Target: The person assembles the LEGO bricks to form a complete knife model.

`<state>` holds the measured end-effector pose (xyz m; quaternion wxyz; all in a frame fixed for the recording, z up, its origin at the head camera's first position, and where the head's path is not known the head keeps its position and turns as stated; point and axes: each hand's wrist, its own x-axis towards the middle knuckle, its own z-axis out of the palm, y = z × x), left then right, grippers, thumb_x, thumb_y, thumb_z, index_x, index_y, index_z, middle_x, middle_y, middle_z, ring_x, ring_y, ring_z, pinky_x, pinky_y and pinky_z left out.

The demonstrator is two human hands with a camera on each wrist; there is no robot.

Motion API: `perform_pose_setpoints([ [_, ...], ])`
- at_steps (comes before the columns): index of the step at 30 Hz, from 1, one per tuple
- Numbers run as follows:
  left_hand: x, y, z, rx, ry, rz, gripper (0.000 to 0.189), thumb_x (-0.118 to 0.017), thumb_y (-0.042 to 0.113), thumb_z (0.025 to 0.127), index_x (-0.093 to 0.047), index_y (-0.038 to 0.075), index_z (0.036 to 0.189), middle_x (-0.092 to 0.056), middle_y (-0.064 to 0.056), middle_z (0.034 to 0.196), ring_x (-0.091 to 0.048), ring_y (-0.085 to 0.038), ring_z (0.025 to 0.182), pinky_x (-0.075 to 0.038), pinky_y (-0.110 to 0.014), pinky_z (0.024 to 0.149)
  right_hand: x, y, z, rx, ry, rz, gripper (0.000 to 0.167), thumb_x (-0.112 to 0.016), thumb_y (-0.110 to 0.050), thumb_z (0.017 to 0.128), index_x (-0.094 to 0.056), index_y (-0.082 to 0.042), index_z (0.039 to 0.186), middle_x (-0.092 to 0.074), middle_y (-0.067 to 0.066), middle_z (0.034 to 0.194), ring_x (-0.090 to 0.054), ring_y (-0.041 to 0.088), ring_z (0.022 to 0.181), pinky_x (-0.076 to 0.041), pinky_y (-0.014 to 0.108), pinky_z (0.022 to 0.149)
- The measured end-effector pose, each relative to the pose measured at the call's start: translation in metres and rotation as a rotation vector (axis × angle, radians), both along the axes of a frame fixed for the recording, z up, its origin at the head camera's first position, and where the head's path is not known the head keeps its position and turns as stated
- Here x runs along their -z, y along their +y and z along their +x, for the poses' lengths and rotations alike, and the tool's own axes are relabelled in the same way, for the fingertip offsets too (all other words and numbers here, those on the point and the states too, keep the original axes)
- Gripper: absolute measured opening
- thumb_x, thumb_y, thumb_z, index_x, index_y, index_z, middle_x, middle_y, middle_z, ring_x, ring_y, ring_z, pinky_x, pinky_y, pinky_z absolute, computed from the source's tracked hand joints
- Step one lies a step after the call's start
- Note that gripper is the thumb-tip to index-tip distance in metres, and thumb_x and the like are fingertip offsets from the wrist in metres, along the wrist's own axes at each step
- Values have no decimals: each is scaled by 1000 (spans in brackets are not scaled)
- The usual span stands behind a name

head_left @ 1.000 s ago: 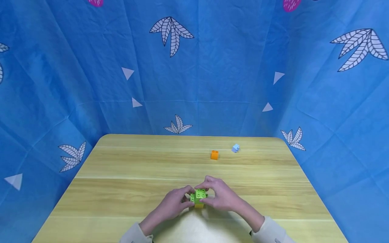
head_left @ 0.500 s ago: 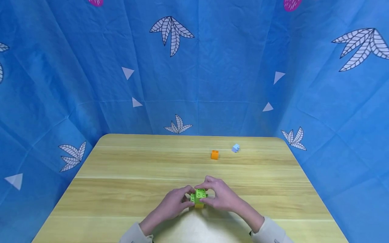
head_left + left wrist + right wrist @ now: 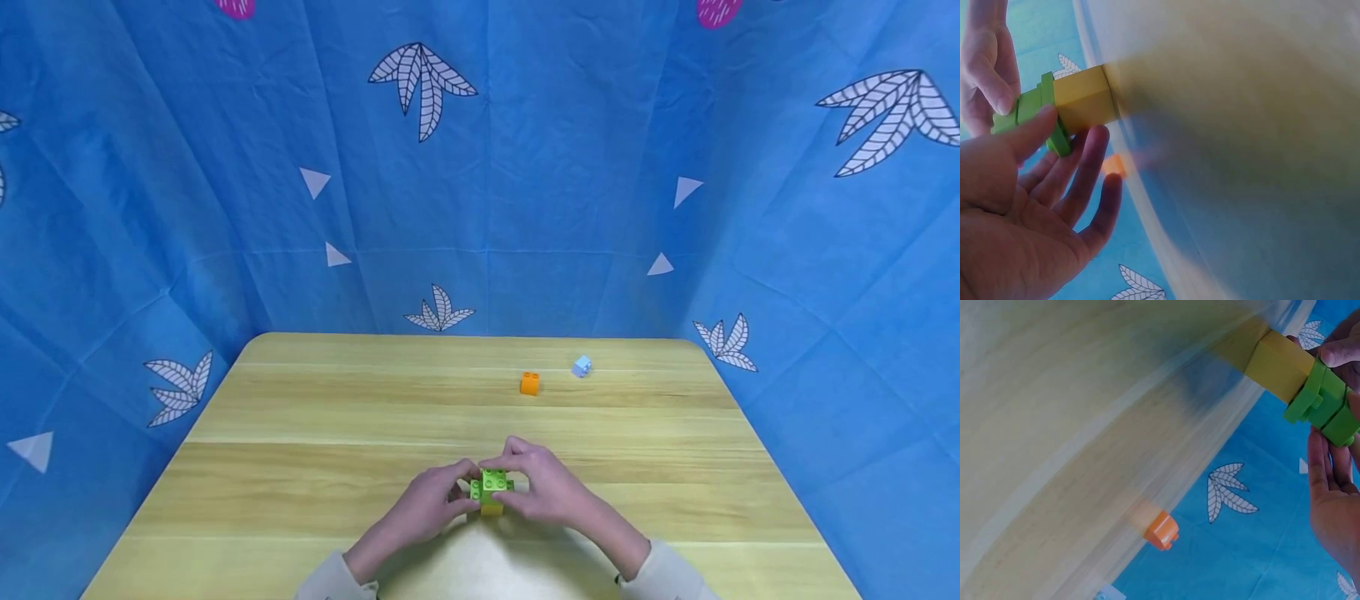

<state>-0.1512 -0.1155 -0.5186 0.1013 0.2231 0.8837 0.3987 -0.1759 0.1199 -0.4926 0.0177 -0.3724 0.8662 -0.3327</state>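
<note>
"Work is centring on the tower [image 3: 1060, 97] between the two hands, so what is each one doing?"

"The right hand [image 3: 543, 485] is pinching the top green brick [image 3: 1340, 428] between thumb and fingers. The left hand [image 3: 425, 502] is gripping lower, its thumb lying at the thin green plate [image 3: 1304, 397] that is sitting over the yellow block [image 3: 1085, 100]."

"And where should the force be going?"

"Straight down, I'm judging. The yellow block appears to be standing on the bench [image 3: 300, 408], just below the left hand, so the bench is backing any push. The right hand is best pressing squarely from above while the left is bracing the lower part."

"What are we watching for?"

"Leaning. If the right hand is pushing off-centre, so narrow a tower could be tipping. I can't tell whether the top green brick is sitting fully home on the lower green brick [image 3: 1326, 397], so checking both sides is making sense."

"And the loose pieces?"

"The orange brick [image 3: 529, 384] is lying ahead of the right hand, the pale-blue brick [image 3: 581, 367] farther ahead and rightward. Neither is getting in the way."
</note>
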Motion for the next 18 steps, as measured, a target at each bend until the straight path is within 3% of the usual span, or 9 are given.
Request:
perform_pose_setpoints([
  [18,-3,1,2,1,0,-19,31,-75,24,95,-65,16,123,-74,-6,119,-70,-5,86,-57,-21,74,3,-1,3,20,-30,-17,42,-84,-18,87,-74,-15,128,-55,-8,89,-55,16,80,-50,22,72],
])
